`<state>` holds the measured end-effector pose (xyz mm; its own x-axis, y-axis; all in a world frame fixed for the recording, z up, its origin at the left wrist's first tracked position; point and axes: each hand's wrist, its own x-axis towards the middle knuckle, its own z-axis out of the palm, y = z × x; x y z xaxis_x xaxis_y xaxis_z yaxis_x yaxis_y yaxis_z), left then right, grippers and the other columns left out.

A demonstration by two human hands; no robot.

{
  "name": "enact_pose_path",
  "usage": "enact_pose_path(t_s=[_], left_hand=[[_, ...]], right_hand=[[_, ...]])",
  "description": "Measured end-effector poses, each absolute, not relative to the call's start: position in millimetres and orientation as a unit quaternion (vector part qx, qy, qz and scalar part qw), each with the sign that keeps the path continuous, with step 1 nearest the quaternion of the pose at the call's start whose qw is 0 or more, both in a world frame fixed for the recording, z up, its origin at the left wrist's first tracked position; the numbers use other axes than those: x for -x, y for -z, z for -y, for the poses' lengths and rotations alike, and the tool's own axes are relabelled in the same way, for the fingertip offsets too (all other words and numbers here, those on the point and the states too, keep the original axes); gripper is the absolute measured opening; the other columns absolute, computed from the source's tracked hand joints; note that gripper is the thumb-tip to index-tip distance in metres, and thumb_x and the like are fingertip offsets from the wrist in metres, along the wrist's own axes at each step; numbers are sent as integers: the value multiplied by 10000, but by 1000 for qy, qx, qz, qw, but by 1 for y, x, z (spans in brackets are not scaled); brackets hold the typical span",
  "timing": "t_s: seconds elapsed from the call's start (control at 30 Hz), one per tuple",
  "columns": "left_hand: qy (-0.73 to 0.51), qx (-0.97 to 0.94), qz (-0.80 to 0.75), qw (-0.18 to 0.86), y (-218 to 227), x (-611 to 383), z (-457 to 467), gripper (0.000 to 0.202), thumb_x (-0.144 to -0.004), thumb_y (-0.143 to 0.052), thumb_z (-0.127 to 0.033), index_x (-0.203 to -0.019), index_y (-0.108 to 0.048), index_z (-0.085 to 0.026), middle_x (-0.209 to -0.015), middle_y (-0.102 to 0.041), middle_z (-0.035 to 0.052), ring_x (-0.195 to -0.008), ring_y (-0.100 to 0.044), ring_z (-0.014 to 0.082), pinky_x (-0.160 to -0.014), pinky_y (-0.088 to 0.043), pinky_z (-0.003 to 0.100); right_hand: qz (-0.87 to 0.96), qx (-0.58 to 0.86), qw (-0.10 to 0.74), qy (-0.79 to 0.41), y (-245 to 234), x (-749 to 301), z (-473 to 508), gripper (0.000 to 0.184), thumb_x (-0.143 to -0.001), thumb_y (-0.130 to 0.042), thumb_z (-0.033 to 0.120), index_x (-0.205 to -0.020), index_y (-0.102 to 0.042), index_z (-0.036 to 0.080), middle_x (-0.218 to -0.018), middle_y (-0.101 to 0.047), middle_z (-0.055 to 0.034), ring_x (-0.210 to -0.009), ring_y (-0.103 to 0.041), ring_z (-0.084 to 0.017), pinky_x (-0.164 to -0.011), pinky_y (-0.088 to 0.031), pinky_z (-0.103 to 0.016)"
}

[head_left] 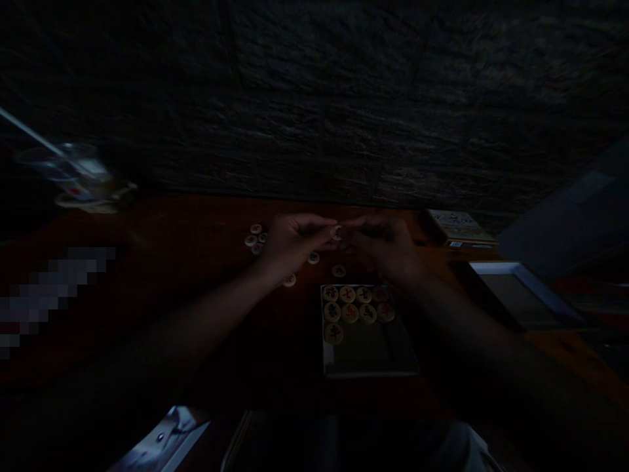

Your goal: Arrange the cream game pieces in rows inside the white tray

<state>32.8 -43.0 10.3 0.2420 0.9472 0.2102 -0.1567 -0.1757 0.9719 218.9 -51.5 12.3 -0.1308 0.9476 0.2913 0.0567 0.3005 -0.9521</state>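
Observation:
My left hand (297,239) and my right hand (381,239) meet above the far part of the table. Between their fingertips is a round wooden Chinese chess piece (337,233); both hands are closed on it. Below them stands an open shallow box (363,357) with several pieces in rows, marked in red or black. One loose piece (339,271) lies just beyond the box, and another piece (313,258) is beside my left hand. A third piece (289,280) is partly covered by my left forearm. Further left lies a small group of pieces (255,240).
To the right lie an empty box lid or tray (521,295) and a flat printed box (459,226). A clear cup (81,170) with a straw rests at the far left. A dark stone wall (314,118) borders the wooden table (187,229).

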Motion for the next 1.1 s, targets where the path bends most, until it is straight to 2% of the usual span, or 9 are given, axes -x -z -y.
enact_pose_path(t_s=[0.17, 0.4, 0.67, 0.93, 1.1], left_hand=[[-517, -581, -338, 530, -7, -32, 43, 357, -689, -934, -399, -918, -807, -155, -921, -824, 86, -823, -795, 219, -842, -664, 368], [-510, -577, -343, 538, -8, -35, 44, 326, -756, -894, -399, -958, -809, -158, -972, -826, 91, -879, -800, 225, -906, -653, 396], [-516, -567, -337, 547, -12, -34, 47, 298, -776, -881, -320, -1013, -808, -153, -968, -827, 88, -846, -801, 216, -863, -656, 378], [-499, -631, -332, 493, -5, -34, 43, 314, -681, -924, -304, -933, -795, -168, -934, -822, 89, -857, -788, 227, -817, -639, 351], [-502, -593, -340, 530, -8, -33, 42, 354, -679, -931, -308, -968, -790, -161, -949, -823, 89, -853, -793, 224, -812, -640, 346]], right_hand=[[629, 404, 511, -424, -13, -219, 51, 378, -753, -875, 542, -852, -830, 180, -753, -772, -48, -654, -681, -144, -641, -569, -272], [616, 409, 522, -426, -12, -219, 51, 403, -731, -877, 578, -834, -827, 193, -759, -779, -51, -653, -685, -151, -633, -581, -280], [619, 394, 519, -439, -14, -218, 52, 408, -756, -858, 582, -861, -832, 187, -751, -774, -47, -668, -696, -154, -641, -590, -276], [625, 428, 513, -404, -13, -217, 54, 423, -687, -905, 570, -781, -799, 171, -684, -749, -39, -594, -653, -142, -565, -533, -257], [623, 408, 509, -431, -15, -217, 53, 387, -756, -867, 553, -857, -826, 182, -762, -772, -47, -652, -673, -137, -635, -560, -268]])
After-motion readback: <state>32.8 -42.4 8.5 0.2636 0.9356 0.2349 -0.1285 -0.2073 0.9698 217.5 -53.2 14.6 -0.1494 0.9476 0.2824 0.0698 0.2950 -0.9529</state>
